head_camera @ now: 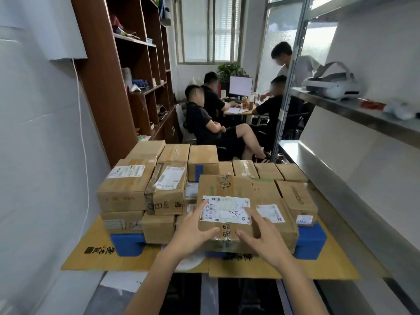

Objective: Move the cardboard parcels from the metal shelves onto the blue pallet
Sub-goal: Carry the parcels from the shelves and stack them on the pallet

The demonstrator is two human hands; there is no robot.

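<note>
With many brown cardboard parcels [145,185] already stacked on the blue plastic pallet [310,243], left hand [193,233] and right hand [264,239] rest open-fingered on the large labelled cardboard box [238,201], while the visible metal shelves [354,110] hold no parcels.

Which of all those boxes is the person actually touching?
The big flat box at the front, with the white label; both the left hand and right hand rest on it.

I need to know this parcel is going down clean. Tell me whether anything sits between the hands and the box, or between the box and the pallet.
Nothing visible between the hands and it: the left hand and right hand lie spread on the labelled parcel. That parcel is already over the blue pallet, among the other parcels. What lies under it is hidden.
</note>
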